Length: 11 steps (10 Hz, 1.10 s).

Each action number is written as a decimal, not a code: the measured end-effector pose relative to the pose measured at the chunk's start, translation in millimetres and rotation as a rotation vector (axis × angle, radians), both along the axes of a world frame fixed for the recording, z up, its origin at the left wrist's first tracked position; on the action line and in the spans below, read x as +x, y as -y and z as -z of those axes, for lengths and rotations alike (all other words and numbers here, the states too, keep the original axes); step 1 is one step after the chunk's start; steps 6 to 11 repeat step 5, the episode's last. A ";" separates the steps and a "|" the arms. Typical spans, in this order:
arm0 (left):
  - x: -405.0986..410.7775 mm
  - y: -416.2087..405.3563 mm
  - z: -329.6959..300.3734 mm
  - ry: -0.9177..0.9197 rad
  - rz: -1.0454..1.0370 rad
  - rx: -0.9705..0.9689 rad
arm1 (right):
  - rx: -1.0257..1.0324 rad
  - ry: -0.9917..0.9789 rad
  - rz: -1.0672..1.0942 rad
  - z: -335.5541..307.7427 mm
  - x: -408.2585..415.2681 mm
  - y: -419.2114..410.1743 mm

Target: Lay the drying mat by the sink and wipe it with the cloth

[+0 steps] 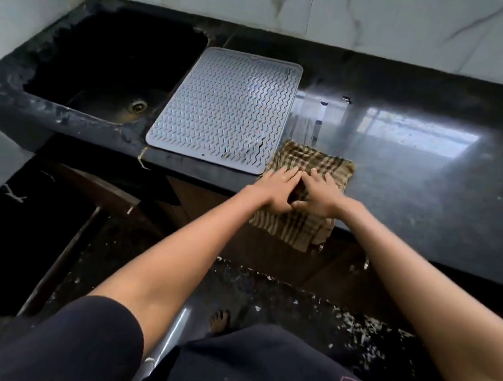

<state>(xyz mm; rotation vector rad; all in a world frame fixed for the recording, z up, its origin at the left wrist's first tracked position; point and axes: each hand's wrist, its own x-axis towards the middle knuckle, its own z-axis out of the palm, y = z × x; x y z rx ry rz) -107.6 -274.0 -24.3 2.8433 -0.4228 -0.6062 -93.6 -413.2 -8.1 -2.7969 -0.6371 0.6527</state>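
Both hands (302,195) flat on cloth (313,164), its middle hidden, sink (69,39) interior dark

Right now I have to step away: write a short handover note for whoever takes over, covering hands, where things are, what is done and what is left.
Left hand: flat on the cloth, not gripping.
Right hand: flat on the cloth beside the left, fingers spread.
Cloth: checked, on the counter edge just right of the mat, its near part hanging over the front.
Drying mat: grey, lying flat on the counter right beside the sink.
Done: mat laid.
Left: take up the cloth and wipe the mat. Whether any wiping has happened cannot be told.
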 end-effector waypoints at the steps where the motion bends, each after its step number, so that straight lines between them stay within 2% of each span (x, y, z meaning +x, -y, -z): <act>1: -0.4 -5.0 19.3 -0.114 -0.029 0.037 | -0.178 -0.135 0.006 10.4 -4.4 -3.3; 3: -4.5 0.2 22.1 -0.096 -0.057 0.053 | -0.288 -0.220 -0.069 -5.5 3.9 -2.1; 4: 9.5 -6.4 -9.2 -0.198 -0.007 0.006 | -0.271 -0.275 -0.093 -36.5 19.8 -2.7; 5: 43.7 -22.8 -60.6 -0.207 -0.019 -0.138 | -0.273 -0.270 -0.099 -87.3 47.1 4.1; 11: 43.7 -22.8 -60.6 -0.207 -0.019 -0.138 | -0.273 -0.270 -0.099 -87.3 47.1 4.1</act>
